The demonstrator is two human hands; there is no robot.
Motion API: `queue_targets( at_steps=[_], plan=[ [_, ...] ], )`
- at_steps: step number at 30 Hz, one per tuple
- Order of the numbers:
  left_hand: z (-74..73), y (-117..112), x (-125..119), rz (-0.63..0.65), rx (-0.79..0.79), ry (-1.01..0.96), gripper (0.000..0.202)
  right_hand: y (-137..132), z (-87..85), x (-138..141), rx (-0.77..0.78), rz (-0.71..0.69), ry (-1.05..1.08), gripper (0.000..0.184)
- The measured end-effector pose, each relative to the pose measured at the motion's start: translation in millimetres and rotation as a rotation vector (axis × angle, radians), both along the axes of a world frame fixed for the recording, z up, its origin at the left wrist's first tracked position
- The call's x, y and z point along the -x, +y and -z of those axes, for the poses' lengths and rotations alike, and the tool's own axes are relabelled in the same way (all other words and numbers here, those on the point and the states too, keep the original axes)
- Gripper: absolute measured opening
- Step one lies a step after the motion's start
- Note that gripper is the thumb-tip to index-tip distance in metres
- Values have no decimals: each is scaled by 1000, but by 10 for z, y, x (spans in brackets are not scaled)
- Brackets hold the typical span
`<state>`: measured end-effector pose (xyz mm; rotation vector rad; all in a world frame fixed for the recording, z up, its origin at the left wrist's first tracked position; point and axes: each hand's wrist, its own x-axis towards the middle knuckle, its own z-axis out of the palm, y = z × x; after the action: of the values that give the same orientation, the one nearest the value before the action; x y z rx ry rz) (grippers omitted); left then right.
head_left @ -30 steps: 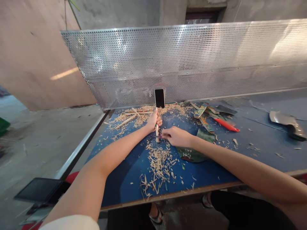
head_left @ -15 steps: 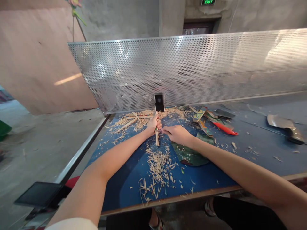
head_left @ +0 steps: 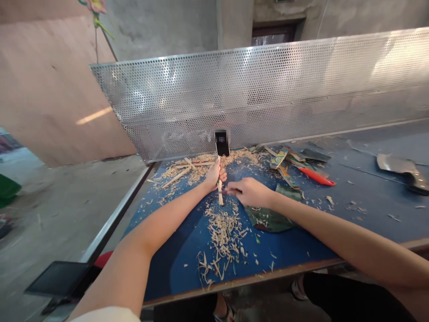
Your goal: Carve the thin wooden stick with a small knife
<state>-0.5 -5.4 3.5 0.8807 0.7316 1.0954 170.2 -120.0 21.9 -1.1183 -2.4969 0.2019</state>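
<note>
My left hand (head_left: 216,175) is closed around a pale wooden stick (head_left: 220,197), whose lower end sticks out toward me over the blue tabletop. My right hand (head_left: 250,192) is closed on a small knife (head_left: 228,191), largely covered by the fingers. Its blade lies across the stick just below my left hand. Under the stick, curled wood shavings (head_left: 224,232) are heaped on the table. A dark green sheet (head_left: 270,219) with shavings on it lies partly beneath my right forearm.
Behind my hands a phone (head_left: 222,143) leans near a perforated metal screen (head_left: 201,98). Wooden sticks (head_left: 177,176) and more shavings lie at the left. To the right are painted scraps (head_left: 279,158), a red-handled tool (head_left: 317,176) and a curved metal piece (head_left: 395,167). The table's front edge (head_left: 261,278) is close.
My right hand has slid the knife down along the stick, toward me and away from my left hand. My left hand keeps its hold. The camera view has tilted slightly.
</note>
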Motion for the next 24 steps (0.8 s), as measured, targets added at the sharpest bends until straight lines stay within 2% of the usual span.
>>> queue_targets(
  at_steps=[2, 4, 9, 12, 16, 21, 24],
  plan=[
    [3, -4, -2, 4, -10, -2, 56, 81, 9, -37, -59, 100, 29, 33],
    [5, -8, -7, 6, -23, 1, 53, 148, 20, -48, -90, 144, 0, 33],
    [-4, -16, -28, -27, -32, 17, 52, 194, 45, 11, -57, 159, -113, 32],
    [-10, -14, -25, -13, -24, 11, 54, 181, 60, 46, -11, 147, -85, 32],
    [-6, -14, -1, 1, -35, -25, 55, 139, 23, 55, 92, 97, -30, 31],
    [-7, -37, 16, 23, -75, -9, 55, 93, -97, -2, 171, -60, -40, 26],
    [-8, -40, 16, 16, -75, -13, 56, 96, -110, -72, 228, -125, -33, 20]
  ],
)
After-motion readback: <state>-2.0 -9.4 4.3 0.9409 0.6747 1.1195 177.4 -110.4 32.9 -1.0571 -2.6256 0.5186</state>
